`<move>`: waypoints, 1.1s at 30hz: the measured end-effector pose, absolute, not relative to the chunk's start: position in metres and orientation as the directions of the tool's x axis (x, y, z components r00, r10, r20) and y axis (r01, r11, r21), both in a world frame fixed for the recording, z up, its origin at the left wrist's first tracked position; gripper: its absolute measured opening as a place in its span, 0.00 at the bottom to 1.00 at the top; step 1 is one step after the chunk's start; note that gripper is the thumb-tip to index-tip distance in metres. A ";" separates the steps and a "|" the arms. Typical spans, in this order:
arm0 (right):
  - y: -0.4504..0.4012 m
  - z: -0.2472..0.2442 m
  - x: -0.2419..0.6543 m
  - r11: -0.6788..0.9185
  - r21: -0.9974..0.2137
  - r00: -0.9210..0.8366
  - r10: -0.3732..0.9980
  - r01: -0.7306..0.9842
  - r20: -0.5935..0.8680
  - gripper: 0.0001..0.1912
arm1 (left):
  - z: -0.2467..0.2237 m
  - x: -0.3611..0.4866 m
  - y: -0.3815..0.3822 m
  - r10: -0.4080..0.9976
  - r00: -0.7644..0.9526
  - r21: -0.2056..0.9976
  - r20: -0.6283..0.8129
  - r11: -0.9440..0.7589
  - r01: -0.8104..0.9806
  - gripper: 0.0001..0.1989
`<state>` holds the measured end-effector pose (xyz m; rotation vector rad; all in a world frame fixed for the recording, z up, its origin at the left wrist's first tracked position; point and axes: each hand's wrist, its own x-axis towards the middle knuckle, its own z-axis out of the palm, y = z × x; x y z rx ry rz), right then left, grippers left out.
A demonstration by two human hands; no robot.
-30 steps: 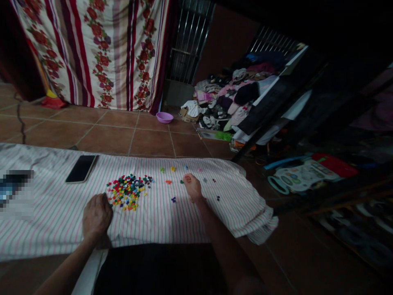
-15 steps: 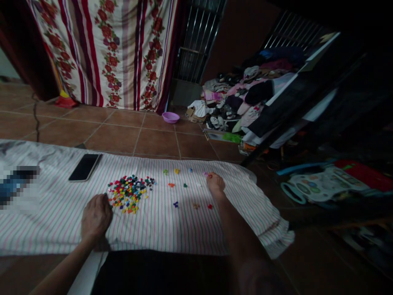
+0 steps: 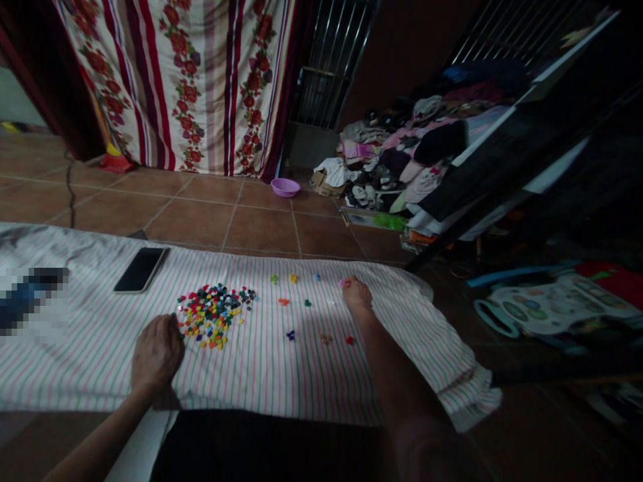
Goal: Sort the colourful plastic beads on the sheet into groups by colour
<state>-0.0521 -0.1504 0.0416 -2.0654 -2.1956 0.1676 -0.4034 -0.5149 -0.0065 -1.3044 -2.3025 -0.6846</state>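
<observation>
A heap of small coloured pieces [image 3: 211,314], like beads or tiny blocks, lies on the striped cloth. Beside its left edge my left hand [image 3: 158,351] rests palm down, fingers loosely bent and lying on the cloth. Far to the right, my right hand [image 3: 358,292] pinches at a small pink piece [image 3: 343,282] at the cloth's back. Small same-coloured groups are spread in rows: green [image 3: 274,279], yellow [image 3: 293,278], blue [image 3: 317,276], orange [image 3: 284,302], dark green [image 3: 308,303], white [image 3: 331,302], purple [image 3: 291,335], tan [image 3: 326,339] and red [image 3: 350,340].
A phone [image 3: 141,270] lies behind the heap on the striped cloth [image 3: 241,381]. A blurred-out patch [image 3: 33,299] covers something at far left. Beyond are a purple basin [image 3: 285,188], a floral curtain [image 3: 211,87] and a pile of clothes [image 3: 392,157].
The view has shifted slightly, moving the scene's right side rightward. My right hand stays at the pink pieces with small finger movement. My left hand has not visibly moved.
</observation>
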 end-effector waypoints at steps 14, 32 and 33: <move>-0.158 0.052 -0.057 0.167 -0.122 -0.162 0.986 0.978 0.048 0.16 | -0.009 -0.402 -0.514 0.667 -0.494 0.222 0.558 0.453 0.863 0.15; -0.266 0.048 -0.182 0.667 -0.411 -0.650 0.732 0.621 0.205 0.13 | -0.005 -0.397 -0.511 0.635 -0.590 0.334 0.499 0.487 0.807 0.14; -0.275 0.046 -0.190 0.686 -0.424 -0.675 0.709 0.592 0.205 0.13 | -0.005 -0.397 -0.511 0.635 -0.590 0.335 0.499 0.486 0.807 0.14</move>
